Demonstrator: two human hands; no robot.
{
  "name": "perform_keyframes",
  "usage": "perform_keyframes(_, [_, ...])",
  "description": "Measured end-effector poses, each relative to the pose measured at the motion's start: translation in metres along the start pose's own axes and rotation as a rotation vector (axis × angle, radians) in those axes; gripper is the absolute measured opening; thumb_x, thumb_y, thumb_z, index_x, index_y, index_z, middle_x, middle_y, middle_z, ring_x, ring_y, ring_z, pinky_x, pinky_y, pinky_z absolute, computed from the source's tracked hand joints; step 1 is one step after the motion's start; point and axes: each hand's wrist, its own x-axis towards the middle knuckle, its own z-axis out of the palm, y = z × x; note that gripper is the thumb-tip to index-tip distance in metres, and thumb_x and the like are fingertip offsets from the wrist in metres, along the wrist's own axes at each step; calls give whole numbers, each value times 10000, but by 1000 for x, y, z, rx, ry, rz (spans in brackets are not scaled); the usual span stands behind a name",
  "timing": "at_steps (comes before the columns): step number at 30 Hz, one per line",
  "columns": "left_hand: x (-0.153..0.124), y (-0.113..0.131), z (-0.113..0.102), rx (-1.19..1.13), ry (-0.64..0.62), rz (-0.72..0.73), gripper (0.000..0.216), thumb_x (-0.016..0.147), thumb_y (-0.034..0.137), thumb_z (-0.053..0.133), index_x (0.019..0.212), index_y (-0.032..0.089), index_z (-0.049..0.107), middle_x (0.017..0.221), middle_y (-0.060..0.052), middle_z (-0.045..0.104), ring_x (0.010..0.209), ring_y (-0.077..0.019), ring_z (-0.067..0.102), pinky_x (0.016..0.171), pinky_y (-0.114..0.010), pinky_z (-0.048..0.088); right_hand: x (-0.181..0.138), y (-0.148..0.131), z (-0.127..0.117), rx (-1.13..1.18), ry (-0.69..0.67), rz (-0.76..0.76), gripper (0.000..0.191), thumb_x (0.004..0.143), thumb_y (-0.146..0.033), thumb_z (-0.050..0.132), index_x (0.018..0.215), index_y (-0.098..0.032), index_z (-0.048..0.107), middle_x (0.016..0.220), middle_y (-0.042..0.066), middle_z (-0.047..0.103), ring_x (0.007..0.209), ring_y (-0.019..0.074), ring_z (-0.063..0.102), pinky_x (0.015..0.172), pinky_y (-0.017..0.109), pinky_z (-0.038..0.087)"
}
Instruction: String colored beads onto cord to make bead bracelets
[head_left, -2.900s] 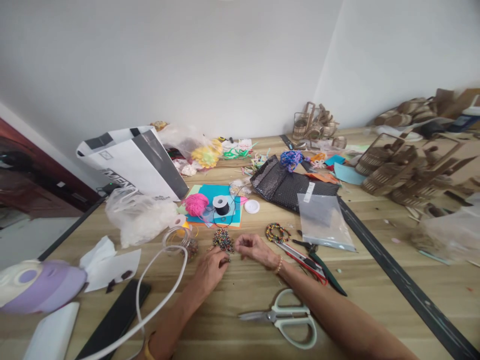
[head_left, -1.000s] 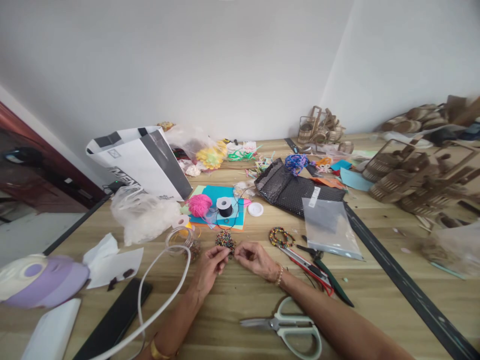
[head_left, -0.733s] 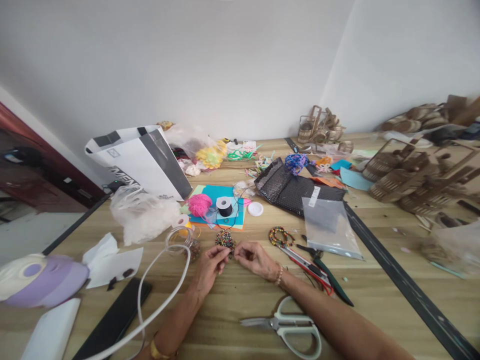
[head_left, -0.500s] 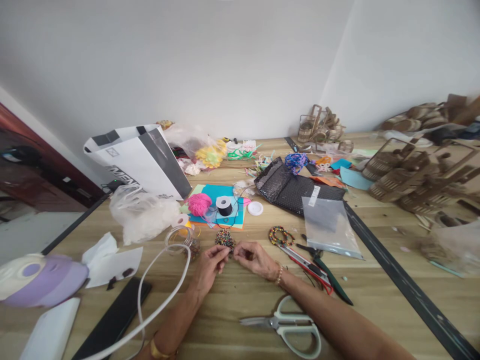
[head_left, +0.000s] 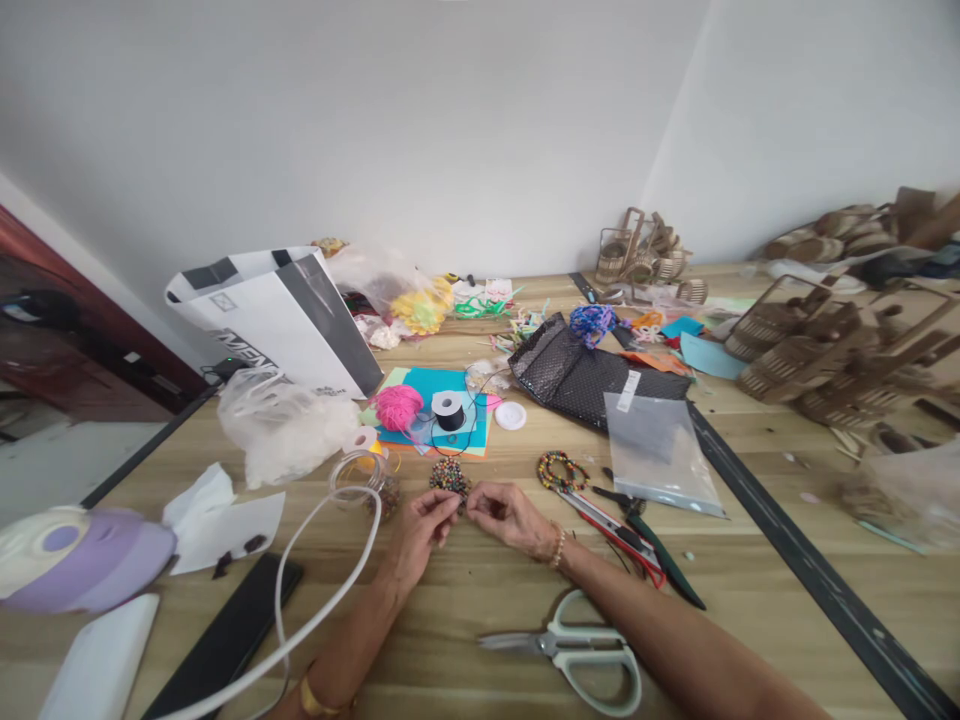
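A heap of small multicoloured beads (head_left: 448, 474) lies on the wooden table in front of both hands. At its near edge, my left hand (head_left: 421, 530) has thumb and forefinger pinched together; whatever is between them is too small to make out. Close by on the right, my right hand (head_left: 506, 518) is also closed in a pinch, its fingertips near the left ones. Beyond the beads stands a spool of black cord (head_left: 449, 412), with a thin strand running from it toward the heap. A beaded bracelet (head_left: 561, 471) rests to the right.
Scissors (head_left: 562, 645) lie near my right forearm, with a utility knife (head_left: 611, 530) and green-handled pliers (head_left: 660, 550) farther right. A white cable (head_left: 367, 550) loops beside my left arm. Pink yarn (head_left: 399, 408), a black bubble mailer (head_left: 585, 375) and wooden baskets (head_left: 810, 345) are farther back.
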Motion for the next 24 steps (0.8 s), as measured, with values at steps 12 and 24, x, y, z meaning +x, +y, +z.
perform_keyframes(12, [0, -4, -1, -3, -64, 29, 321, 519, 354, 819, 667, 115, 665, 517, 20, 592, 410, -48, 464, 384, -161, 326, 1, 4, 0, -32, 33, -38, 208, 837, -332, 527, 778, -141, 585, 582, -30, 486, 523, 78, 397, 486, 175, 317])
perform_keyframes(24, [-3, 1, 1, 185, -74, 138, 309, 620, 413, 727, 588, 140, 586, 521, 27, 563, 479, -78, 469, 449, -183, 370, 1, -2, -2, -18, 8, -9, 174, 821, -294, 531, 765, -136, 575, 582, -33, 478, 517, 77, 392, 484, 181, 302])
